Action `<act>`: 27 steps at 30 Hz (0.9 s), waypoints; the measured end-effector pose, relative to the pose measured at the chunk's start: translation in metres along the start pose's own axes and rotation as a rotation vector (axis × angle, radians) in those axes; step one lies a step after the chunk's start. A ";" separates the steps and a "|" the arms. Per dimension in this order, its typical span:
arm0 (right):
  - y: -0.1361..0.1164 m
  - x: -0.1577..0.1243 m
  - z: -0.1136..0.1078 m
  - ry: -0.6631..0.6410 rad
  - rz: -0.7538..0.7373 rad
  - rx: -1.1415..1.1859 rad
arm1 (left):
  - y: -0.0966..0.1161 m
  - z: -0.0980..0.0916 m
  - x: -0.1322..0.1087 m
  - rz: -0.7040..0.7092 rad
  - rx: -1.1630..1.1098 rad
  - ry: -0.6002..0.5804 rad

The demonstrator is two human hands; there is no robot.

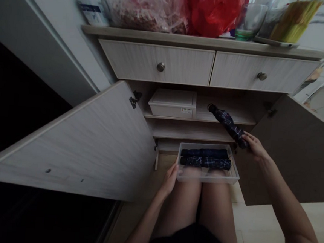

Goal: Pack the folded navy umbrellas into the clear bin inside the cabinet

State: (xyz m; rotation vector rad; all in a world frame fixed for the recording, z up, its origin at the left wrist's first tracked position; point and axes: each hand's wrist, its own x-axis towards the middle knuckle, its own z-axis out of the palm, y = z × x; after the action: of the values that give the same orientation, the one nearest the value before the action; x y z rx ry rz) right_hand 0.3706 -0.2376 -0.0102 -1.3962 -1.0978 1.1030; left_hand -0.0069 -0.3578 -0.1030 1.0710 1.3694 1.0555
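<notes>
Right hand (254,146) grips a folded plaid umbrella (226,122) by one end, while my left hand (170,179) clasps the clear tray (206,177) on my knees (186,189).

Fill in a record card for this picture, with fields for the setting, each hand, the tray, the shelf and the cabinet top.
Setting: wooden cabinet, both doors open, two drawers shut above
Left: left hand grips the left edge of the clear tray, which rests on the knees
Right: right hand holds a plaid umbrella by one end
Tray: two folded umbrellas side by side
Shelf: white lidded box
Cabinet top: red bag, glass
</notes>
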 end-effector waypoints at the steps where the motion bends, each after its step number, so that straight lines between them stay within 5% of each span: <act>1: 0.001 -0.014 0.001 -0.041 0.012 0.012 | 0.000 0.001 0.000 -0.001 -0.006 0.002; 11: -0.008 -0.094 0.001 -0.468 -0.109 -0.265 | 0.000 0.004 0.002 0.054 0.020 0.082; 16: -0.014 -0.095 0.009 -0.725 -0.210 -0.479 | -0.002 0.004 0.003 0.108 0.042 0.071; 27: 0.005 -0.075 0.027 -0.906 -0.372 -0.667 | -0.001 0.003 0.000 0.126 0.021 0.062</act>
State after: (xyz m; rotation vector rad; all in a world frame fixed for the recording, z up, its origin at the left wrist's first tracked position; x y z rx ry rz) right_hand 0.3320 -0.3075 -0.0120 -1.0585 -2.4411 1.1533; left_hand -0.0037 -0.3575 -0.1043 1.1615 1.3791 1.1770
